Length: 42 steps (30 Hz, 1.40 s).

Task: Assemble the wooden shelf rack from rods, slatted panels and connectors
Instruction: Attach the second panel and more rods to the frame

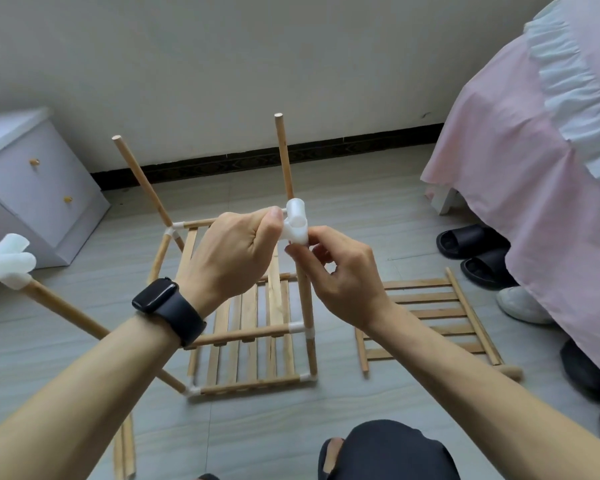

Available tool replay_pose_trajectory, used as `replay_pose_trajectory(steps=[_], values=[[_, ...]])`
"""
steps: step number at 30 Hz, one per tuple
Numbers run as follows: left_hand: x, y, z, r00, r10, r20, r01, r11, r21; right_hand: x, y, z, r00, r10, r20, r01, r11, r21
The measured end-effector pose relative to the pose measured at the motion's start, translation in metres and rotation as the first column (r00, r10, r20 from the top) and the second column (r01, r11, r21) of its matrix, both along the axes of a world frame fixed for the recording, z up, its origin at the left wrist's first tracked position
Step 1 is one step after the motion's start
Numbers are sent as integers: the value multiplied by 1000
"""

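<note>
Here my left hand (232, 251) and right hand (340, 275) both pinch the white connector (297, 221) atop the rack's (250, 382) near-right upright rod (306, 306), and I reckon a crooked push could jam its socket or lever that rod from its lower joint.

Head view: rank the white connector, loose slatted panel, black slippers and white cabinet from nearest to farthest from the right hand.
1. White connector: in the right hand's grip.
2. Loose slatted panel: on the floor, to its right.
3. Black slippers: farther right, by the bed.
4. White cabinet: far left.
</note>
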State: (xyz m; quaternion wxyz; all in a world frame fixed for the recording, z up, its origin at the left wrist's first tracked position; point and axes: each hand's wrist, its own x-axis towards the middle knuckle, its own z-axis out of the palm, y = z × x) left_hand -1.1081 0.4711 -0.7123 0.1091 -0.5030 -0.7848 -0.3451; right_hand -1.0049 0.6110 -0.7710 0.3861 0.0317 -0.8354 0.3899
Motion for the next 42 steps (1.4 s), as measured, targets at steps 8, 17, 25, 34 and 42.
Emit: replay_pose_trajectory(steps=[8, 17, 25, 34, 42], values=[[3, 4, -2, 982, 17, 191, -17, 1000, -1, -8, -23, 43, 912, 360, 195, -115, 683, -721], [4, 1, -16, 992, 27, 121, -39, 994, 99, -21, -34, 29, 956, 266, 122, -116, 728, -676], [9, 16, -15, 992, -48, 121, 43, 998, 50, -10, -26, 29, 966, 211, 151, -57, 742, -669], [22, -7, 2, 997, 63, 53, -51, 979, -196, -1, -23, 27, 954, 187, 236, 11, 762, -648], [-17, -129, 18, 869, 452, -202, -443, 892, 90, -12, -49, 22, 969, 218, 115, -60, 661, -748]])
